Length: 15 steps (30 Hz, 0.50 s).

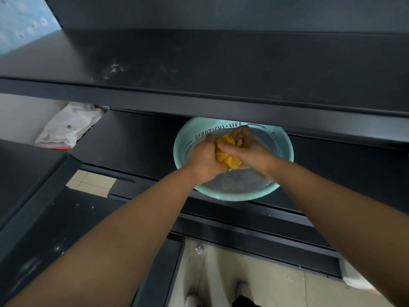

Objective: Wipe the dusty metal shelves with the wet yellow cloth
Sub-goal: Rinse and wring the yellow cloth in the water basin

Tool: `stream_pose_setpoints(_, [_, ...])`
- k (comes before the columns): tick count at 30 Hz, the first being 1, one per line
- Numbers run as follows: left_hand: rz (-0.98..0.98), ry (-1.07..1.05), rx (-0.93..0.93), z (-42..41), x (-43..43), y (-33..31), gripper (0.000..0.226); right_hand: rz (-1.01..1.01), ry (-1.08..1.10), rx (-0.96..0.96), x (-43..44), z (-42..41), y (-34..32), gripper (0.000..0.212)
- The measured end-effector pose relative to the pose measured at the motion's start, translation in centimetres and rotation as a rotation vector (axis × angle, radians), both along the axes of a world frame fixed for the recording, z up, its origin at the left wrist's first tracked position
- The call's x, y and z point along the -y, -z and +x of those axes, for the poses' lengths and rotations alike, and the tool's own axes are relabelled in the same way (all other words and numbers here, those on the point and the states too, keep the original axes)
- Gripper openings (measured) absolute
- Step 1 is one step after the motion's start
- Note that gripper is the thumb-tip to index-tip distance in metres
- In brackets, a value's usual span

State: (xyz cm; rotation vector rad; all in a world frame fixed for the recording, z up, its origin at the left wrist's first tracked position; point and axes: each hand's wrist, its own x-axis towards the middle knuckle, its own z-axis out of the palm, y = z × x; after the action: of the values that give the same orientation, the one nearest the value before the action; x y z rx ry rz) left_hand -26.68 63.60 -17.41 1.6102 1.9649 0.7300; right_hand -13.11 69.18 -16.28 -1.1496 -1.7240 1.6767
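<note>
Dark capitals reading "BEAUTIFUL·LIFE" run along the far inner rim of the pale green basin (pixel 188 138); a second run, starting "BEA", is cut off at its right rim.

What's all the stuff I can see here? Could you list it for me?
Shelves: several, dark grey metal with pale dusty smears, stacked across the whole view.
Basin: one, light green with dark lettering, on a lower shelf, partly under the shelf above.
Cloth: one, yellow, bunched up over the basin between both hands.
Plastic bag: one, white, at the left end of the shelf, by the wall.
Crumpled paper: one small white scrap, on the floor below.
Floor: pale tiles, bottom of the view.
Left hand: one, closed on the cloth.
Right hand: one, closed on the cloth.
</note>
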Motion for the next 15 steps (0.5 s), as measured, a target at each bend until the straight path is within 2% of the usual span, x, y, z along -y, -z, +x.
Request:
stream_pose_setpoints(2, [-0.001, 0.035, 0.023, 0.2, 0.0, -0.5, 0.067, 0.007, -0.016, -0.033, 0.1, -0.1, -0.1, 0.034])
stream_pose_setpoints(5, [0.001, 0.013, 0.207, 1.3, 0.0, -0.5, 0.076, 0.176, 0.179, -0.011, -0.4, -0.8, 0.2, 0.027])
stream_pose_setpoints(7, [-0.026, 0.026, 0.291, 2.0, 0.0, -0.3, 0.089, 0.128, 0.257, -0.024, -0.5, -0.8, 0.3, 0.021])
stream_pose_setpoints(8, [-0.027, 0.039, 0.252, 2.0, 0.0, -0.2, 0.091, 0.077, 0.233, -0.044, -0.5, -0.8, 0.5, 0.019])
stream_pose_setpoints(10, [0.017, 0.045, 0.148, 1.5, 0.2, -0.1, 0.075, 0.003, 0.105, -0.084, -0.1, -0.4, 0.9, 0.025])
stream_pose_setpoints(12, [0.075, 0.039, 0.093, 1.0, 0.4, 0.1, 0.055, 0.040, -0.017, -0.082, 0.3, 0.0, 1.0, 0.040])
stream_pose_setpoints(15, [0.111, 0.017, 0.048, 0.9, 0.4, 0.5, 0.047, 0.173, -0.007, -0.068, 0.3, 0.4, 1.3, 0.028])
